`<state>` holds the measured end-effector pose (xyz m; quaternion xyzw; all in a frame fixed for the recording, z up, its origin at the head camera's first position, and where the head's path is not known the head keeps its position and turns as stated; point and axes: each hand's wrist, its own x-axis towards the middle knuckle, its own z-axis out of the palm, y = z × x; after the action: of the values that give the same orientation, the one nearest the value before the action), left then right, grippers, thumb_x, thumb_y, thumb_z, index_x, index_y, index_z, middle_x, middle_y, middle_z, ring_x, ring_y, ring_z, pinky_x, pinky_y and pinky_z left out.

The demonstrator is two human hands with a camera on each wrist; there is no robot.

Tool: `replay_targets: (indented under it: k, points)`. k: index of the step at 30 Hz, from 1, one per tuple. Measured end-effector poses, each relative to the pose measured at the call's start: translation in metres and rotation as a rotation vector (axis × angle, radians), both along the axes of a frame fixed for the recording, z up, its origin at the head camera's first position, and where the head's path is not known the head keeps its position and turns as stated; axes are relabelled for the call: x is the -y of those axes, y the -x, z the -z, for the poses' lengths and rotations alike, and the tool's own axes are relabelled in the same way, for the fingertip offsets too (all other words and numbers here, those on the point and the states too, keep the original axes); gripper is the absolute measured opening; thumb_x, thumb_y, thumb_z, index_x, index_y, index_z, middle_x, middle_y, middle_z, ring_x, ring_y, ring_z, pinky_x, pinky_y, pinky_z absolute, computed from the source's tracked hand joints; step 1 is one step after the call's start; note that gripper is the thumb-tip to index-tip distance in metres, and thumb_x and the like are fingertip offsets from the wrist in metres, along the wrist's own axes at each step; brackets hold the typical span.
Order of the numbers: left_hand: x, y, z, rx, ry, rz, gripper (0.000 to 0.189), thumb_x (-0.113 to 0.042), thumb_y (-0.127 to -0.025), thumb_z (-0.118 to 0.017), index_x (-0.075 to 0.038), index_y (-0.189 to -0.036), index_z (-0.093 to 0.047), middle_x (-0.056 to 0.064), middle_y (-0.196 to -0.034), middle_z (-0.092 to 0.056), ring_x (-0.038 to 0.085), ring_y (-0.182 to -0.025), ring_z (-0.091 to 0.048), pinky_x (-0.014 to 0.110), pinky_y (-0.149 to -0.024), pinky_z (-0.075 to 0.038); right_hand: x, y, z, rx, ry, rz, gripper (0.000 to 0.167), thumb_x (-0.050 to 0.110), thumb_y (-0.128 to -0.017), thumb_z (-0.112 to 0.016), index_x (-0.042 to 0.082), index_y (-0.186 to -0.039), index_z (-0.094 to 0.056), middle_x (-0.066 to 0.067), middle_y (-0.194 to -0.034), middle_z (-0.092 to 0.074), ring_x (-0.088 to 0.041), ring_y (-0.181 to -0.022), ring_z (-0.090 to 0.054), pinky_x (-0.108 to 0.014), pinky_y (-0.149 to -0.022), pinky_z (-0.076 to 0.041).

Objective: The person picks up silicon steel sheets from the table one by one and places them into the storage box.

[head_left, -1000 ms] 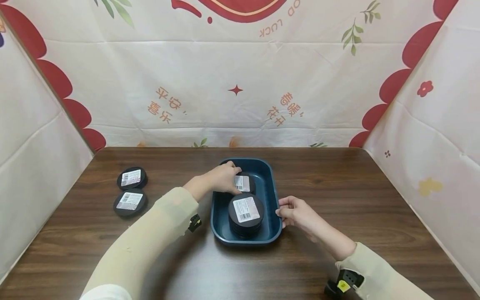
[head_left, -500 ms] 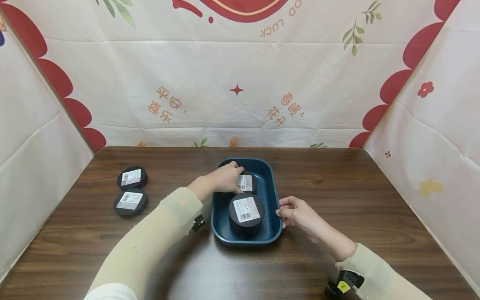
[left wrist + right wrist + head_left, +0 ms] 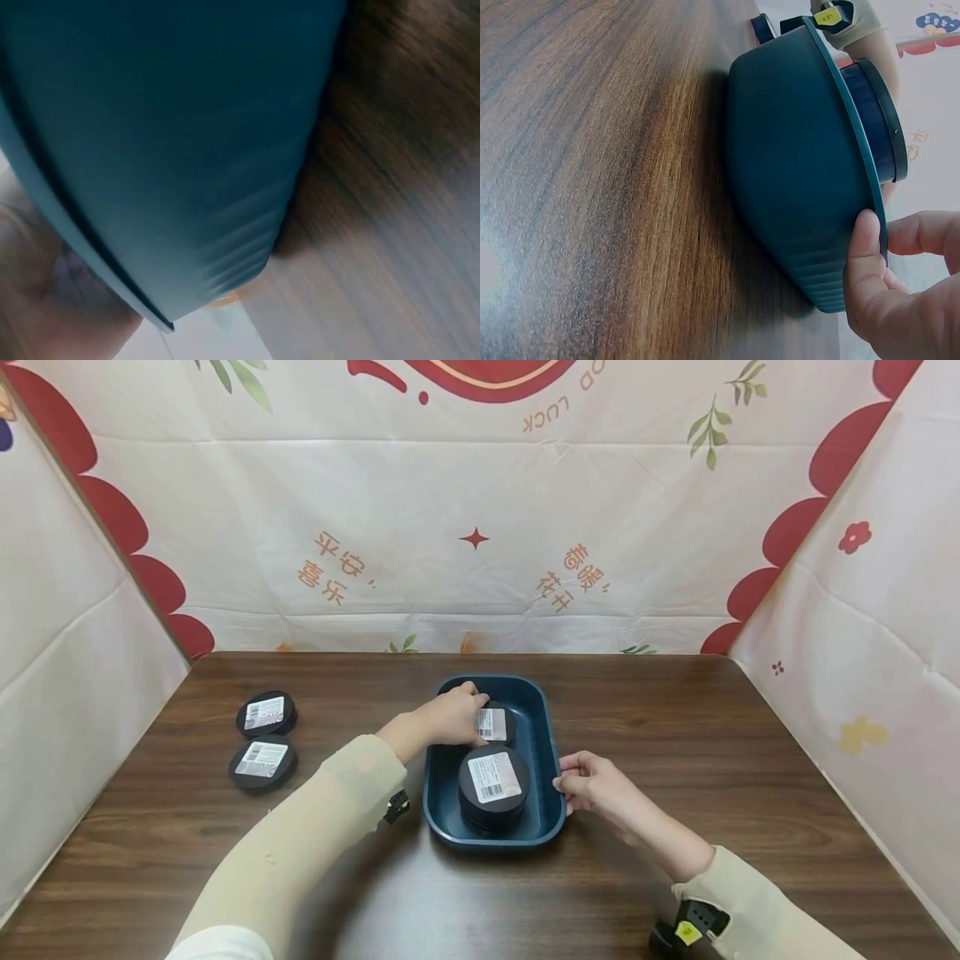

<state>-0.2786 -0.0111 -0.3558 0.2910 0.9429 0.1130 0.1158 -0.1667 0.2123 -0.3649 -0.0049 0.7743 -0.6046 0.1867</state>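
A dark blue rectangular tray (image 3: 441, 814) stands on the table, with round black containers inside. In its near half is a tall stack of them (image 3: 492, 781), topped by a white barcode label. Behind that, a labelled black container (image 3: 495, 725) sits lower in the head view. My left hand (image 3: 448, 717) reaches over the tray's left rim and grips this rear container, its fingertips partly hidden. At the tray's right rim, my right hand (image 3: 596, 787) pinches the edge between thumb and fingers, plain in the right wrist view (image 3: 900, 281). The left wrist view shows mostly the tray's outer wall (image 3: 180, 150).
Two more labelled black round containers, a farther one (image 3: 266, 713) and a nearer one (image 3: 262, 763), lie close together on the table's left side. A printed white cloth (image 3: 390, 510) hangs behind the brown wooden table (image 3: 675, 718) and along both sides.
My left hand has shifted slightly right with the rear container, then held nearly still. The right hand keeps its place on the tray rim.
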Motion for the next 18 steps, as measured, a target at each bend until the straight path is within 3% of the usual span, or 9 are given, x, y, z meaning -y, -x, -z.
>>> replay_targets:
  k: [7,11,18]
  points:
    - [0.001,-0.003,-0.001,0.005,0.003,-0.020,0.084,-0.035,-0.080,-0.073,0.003,-0.142,-0.032,0.018,-0.136,-0.040,0.023,-0.111,-0.049,0.032,-0.093,-0.046,0.001,0.000,-0.002,-0.004,-0.007,0.005,0.039,0.003,-0.089,-0.050,-0.016,-0.119,-0.037,-0.016,-0.091,-0.052,-0.018,-0.066,-0.054,-0.027,-0.063,-0.051]
    - [0.005,-0.004,-0.003,-0.031,-0.003,-0.024,0.084,-0.043,-0.079,-0.071,-0.002,-0.143,-0.034,0.015,-0.139,-0.039,0.024,-0.119,-0.047,0.035,-0.098,-0.043,0.002,-0.001,-0.002,-0.012,-0.010,0.003,0.039,0.004,-0.088,-0.050,-0.016,-0.119,-0.037,-0.016,-0.091,-0.052,-0.018,-0.066,-0.054,-0.027,-0.063,-0.051]
    - [0.018,-0.008,-0.006,-0.089,-0.032,0.032,0.080,-0.059,-0.084,-0.057,-0.014,-0.145,-0.033,0.006,-0.149,-0.032,0.022,-0.138,-0.026,0.041,-0.110,-0.026,0.001,-0.002,-0.002,-0.012,-0.015,0.005,0.039,0.004,-0.088,-0.050,-0.015,-0.120,-0.037,-0.019,-0.095,-0.052,-0.018,-0.067,-0.054,-0.027,-0.063,-0.051]
